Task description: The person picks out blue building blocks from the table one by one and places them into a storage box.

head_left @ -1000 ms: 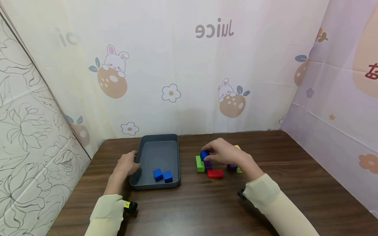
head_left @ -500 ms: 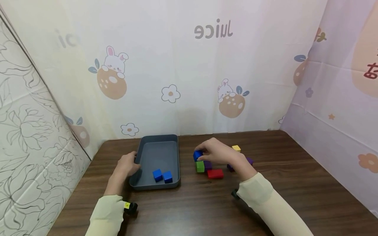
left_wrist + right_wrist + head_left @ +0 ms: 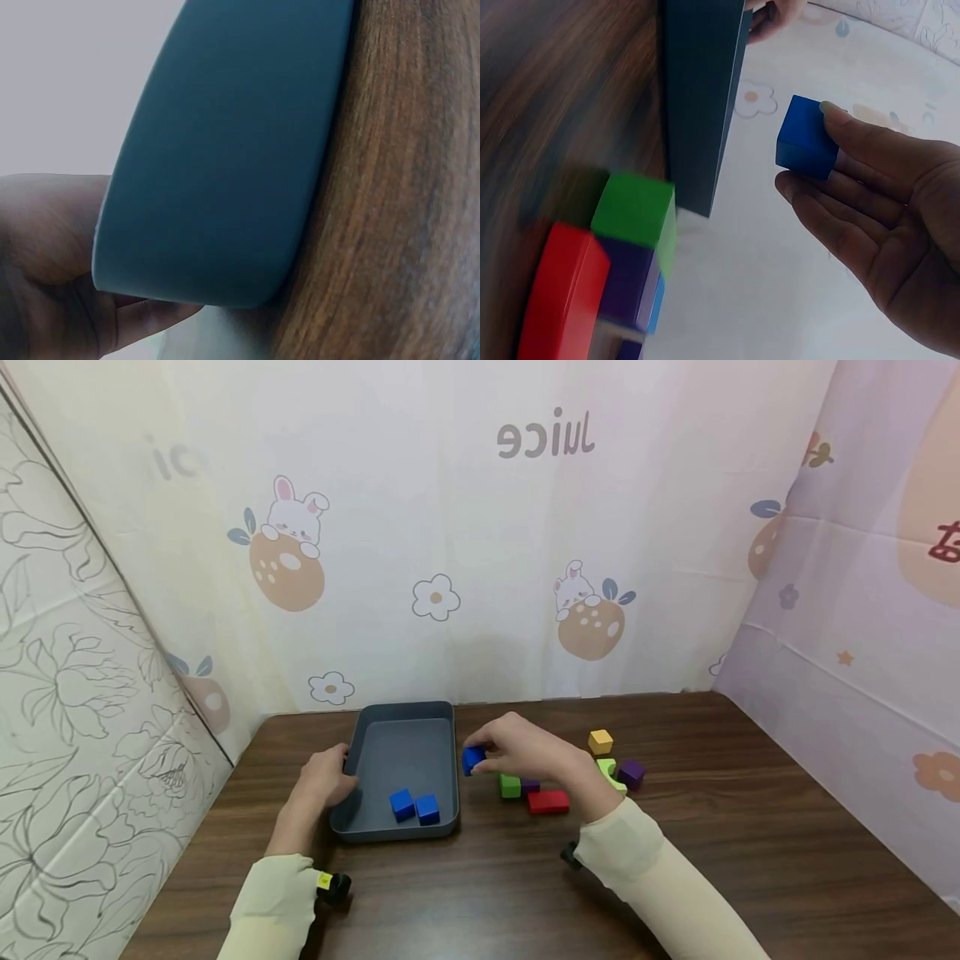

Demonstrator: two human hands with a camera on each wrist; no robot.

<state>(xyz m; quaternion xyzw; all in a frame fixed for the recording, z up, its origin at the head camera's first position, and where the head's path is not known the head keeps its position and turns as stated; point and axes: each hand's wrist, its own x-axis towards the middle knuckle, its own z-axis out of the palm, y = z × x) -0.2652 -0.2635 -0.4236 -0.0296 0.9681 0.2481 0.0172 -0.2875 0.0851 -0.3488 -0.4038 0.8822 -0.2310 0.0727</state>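
A blue cube (image 3: 473, 760) is pinched between the thumb and fingers of my right hand (image 3: 517, 747), held up just right of the grey tray (image 3: 393, 839). In the right wrist view the same cube (image 3: 808, 139) shows above the fingertips, level with the tray's side wall (image 3: 701, 105). My left hand (image 3: 327, 778) grips the tray's left side, thumb over the rim. The left wrist view shows that hand (image 3: 52, 255) partly hidden behind the tray wall (image 3: 217, 165). Two blue cubes, a left one (image 3: 402, 805) and a right one (image 3: 427, 810), lie inside near the front.
Right of the tray, a green block (image 3: 510, 787), a purple block (image 3: 530, 787) and a red block (image 3: 548, 802) lie close together. Farther right are a yellow cube (image 3: 601, 742), a light green curved block (image 3: 611, 774) and a purple block (image 3: 631, 774). Behind the table hangs a printed curtain (image 3: 480, 527).
My right hand has moved left with the blue cube, from above the green and purple blocks to beside the tray. My left hand and the tray have stayed put.
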